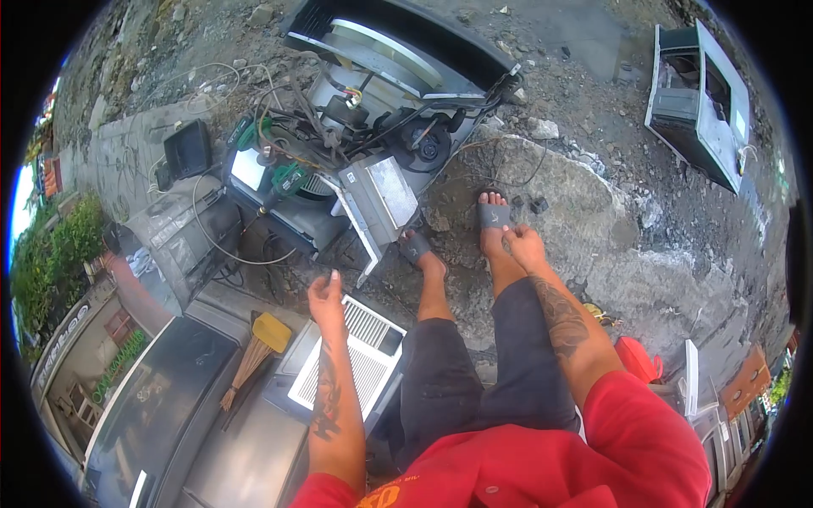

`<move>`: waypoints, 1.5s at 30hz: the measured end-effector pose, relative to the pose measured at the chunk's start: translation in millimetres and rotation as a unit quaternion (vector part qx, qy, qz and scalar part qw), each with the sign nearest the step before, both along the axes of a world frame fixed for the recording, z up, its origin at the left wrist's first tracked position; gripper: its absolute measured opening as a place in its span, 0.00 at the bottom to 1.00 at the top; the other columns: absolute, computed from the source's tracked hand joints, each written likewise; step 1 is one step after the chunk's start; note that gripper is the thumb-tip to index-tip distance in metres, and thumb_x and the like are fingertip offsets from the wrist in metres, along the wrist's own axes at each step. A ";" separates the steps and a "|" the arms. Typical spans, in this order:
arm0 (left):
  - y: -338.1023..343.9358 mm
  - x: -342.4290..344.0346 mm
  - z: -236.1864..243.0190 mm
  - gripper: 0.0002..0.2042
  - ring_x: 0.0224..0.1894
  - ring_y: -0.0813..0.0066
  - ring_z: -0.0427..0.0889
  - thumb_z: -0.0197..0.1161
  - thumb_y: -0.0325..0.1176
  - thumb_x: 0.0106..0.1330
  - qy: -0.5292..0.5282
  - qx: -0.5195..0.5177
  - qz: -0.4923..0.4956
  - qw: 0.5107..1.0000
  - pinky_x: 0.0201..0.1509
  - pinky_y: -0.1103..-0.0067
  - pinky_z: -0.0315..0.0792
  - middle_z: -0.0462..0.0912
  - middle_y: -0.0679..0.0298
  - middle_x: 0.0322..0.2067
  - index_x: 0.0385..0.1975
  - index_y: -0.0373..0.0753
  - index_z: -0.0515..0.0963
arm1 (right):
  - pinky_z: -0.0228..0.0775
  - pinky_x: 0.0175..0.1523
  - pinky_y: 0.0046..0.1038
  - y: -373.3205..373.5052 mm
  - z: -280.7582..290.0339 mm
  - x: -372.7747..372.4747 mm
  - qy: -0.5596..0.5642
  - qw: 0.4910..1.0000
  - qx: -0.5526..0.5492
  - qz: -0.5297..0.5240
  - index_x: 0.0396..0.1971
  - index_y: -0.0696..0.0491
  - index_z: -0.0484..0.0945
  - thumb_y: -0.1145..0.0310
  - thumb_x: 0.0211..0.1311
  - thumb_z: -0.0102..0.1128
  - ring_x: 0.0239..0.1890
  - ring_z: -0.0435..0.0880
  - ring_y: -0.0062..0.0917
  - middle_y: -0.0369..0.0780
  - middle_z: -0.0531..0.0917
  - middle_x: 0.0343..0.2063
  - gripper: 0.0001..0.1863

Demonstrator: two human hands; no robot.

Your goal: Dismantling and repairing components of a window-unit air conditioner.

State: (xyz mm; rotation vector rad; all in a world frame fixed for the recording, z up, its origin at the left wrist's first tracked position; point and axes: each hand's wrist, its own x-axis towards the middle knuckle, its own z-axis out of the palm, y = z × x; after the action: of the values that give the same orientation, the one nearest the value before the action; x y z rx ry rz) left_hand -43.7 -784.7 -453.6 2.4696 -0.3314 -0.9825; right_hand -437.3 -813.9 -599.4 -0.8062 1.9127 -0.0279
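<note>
White louvred grille (373, 356) lay left of the lower centre of the frame, partly hidden by the left forearm (335, 398). Near its upper edge, the left hand (326, 303) had partly curled fingers; right of centre, the right hand (525, 247) had bent fingers near a grey sandal (494, 215). Whether either gripped anything, I could not tell. A green tool (290, 178) sat upper left.

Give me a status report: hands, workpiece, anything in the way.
Left hand near white slatted plastic grille; right hand by grey strapped sandal; grips unclear. Grille partly hidden by left forearm. Angular grey metal panel ahead of left hand, possibly obstructing.
</note>
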 end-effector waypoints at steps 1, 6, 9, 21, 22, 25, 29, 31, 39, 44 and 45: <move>55.1 0.5 9.9 0.29 0.28 0.82 0.73 0.68 0.52 0.63 0.029 0.049 0.000 0.998 0.24 0.85 0.66 0.77 0.65 0.35 0.52 0.34 0.72 | 0.75 0.49 0.37 -2.9 12.2 -16.2 -0.005 0.999 0.013 0.039 0.39 0.58 0.84 0.47 0.59 0.62 0.42 0.86 0.43 0.51 0.86 0.34 0.25; 262.8 -24.4 68.5 0.26 0.25 0.69 0.81 0.61 0.55 0.66 0.201 0.414 -0.186 0.868 0.26 0.72 0.73 0.84 0.55 0.28 0.44 0.35 0.83 | 0.75 0.46 0.35 -2.7 49.2 -156.9 0.047 0.998 0.010 0.030 0.40 0.59 0.83 0.47 0.61 0.61 0.38 0.84 0.37 0.47 0.86 0.33 0.26; 283.6 -51.0 104.1 0.28 0.28 0.68 0.84 0.57 0.57 0.68 0.203 0.403 -0.248 0.857 0.36 0.72 0.75 0.85 0.53 0.29 0.47 0.33 0.81 | 0.73 0.30 0.27 7.9 85.4 -212.8 0.011 0.992 -0.014 -0.126 0.41 0.59 0.81 0.49 0.64 0.61 0.25 0.79 0.24 0.39 0.81 0.26 0.25; 177.4 -121.6 231.4 0.23 0.36 0.76 0.78 0.60 0.49 0.71 0.050 -0.150 -0.074 0.985 0.43 0.78 0.72 0.82 0.61 0.37 0.50 0.32 0.77 | 0.64 0.19 0.28 85.3 182.2 -207.7 -0.025 0.998 0.061 -0.018 0.39 0.56 0.79 0.49 0.64 0.61 0.16 0.74 0.24 0.39 0.80 0.24 0.22; 200.3 -125.6 226.1 0.23 0.36 0.76 0.78 0.60 0.49 0.71 0.041 -0.163 -0.057 0.984 0.43 0.78 0.72 0.82 0.61 0.37 0.50 0.32 0.77 | 0.65 0.20 0.28 82.3 208.6 -190.7 -0.020 0.997 0.062 0.043 0.38 0.57 0.80 0.49 0.64 0.61 0.17 0.75 0.25 0.39 0.81 0.26 0.22; 290.3 -141.5 187.2 0.24 0.32 0.75 0.80 0.60 0.51 0.70 0.024 -0.103 -0.091 0.990 0.41 0.76 0.73 0.83 0.61 0.30 0.48 0.32 0.78 | 0.67 0.22 0.28 80.9 189.3 -193.0 0.036 0.961 -0.093 0.260 0.36 0.57 0.81 0.48 0.63 0.62 0.20 0.78 0.25 0.40 0.83 0.27 0.23; 458.9 -192.4 160.4 0.22 0.22 0.70 0.79 0.60 0.54 0.67 0.098 0.134 -0.032 0.986 0.29 0.71 0.72 0.78 0.62 0.19 0.38 0.37 0.79 | 0.67 0.23 0.29 63.0 201.5 -190.5 -0.044 0.981 -0.062 0.177 0.33 0.57 0.82 0.48 0.61 0.63 0.22 0.81 0.25 0.38 0.82 0.24 0.23; 511.6 -224.7 174.1 0.20 0.17 0.70 0.75 0.59 0.55 0.67 0.159 0.221 0.052 0.961 0.20 0.70 0.66 0.75 0.64 0.16 0.30 0.40 0.77 | 0.67 0.23 0.29 60.4 228.4 -208.5 -0.035 0.981 -0.051 0.183 0.33 0.57 0.82 0.48 0.62 0.63 0.22 0.81 0.25 0.38 0.82 0.24 0.23; 603.7 -322.2 131.5 0.18 0.12 0.74 0.68 0.60 0.50 0.68 0.238 -0.043 0.450 0.860 0.13 0.76 0.59 0.71 0.67 0.15 0.29 0.41 0.74 | 0.76 0.26 0.35 49.5 255.2 -259.2 0.044 0.940 0.054 0.334 0.35 0.61 0.83 0.44 0.61 0.62 0.23 0.86 0.31 0.44 0.86 0.29 0.29; 509.8 -371.4 121.6 0.19 0.15 0.72 0.72 0.59 0.48 0.69 0.149 -0.020 0.092 0.984 0.17 0.75 0.63 0.75 0.63 0.18 0.24 0.38 0.76 | 0.79 0.42 0.33 12.7 288.1 -262.7 -0.044 0.914 -0.051 0.399 0.35 0.61 0.85 0.47 0.59 0.62 0.29 0.88 0.34 0.46 0.87 0.28 0.26; 486.8 -377.9 122.9 0.19 0.16 0.72 0.72 0.58 0.48 0.69 0.129 -0.011 0.013 0.992 0.18 0.74 0.64 0.76 0.63 0.18 0.24 0.38 0.76 | 0.78 0.44 0.33 0.4 289.5 -269.1 -0.034 0.912 -0.092 0.398 0.36 0.58 0.85 0.48 0.60 0.62 0.30 0.87 0.33 0.46 0.87 0.28 0.25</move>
State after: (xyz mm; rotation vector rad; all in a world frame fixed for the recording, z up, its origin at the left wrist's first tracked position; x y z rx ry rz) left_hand -421.7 -298.0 -330.7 2.2862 -0.2217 -1.2615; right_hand -706.4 -813.5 -309.9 -1.6401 1.4059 0.2638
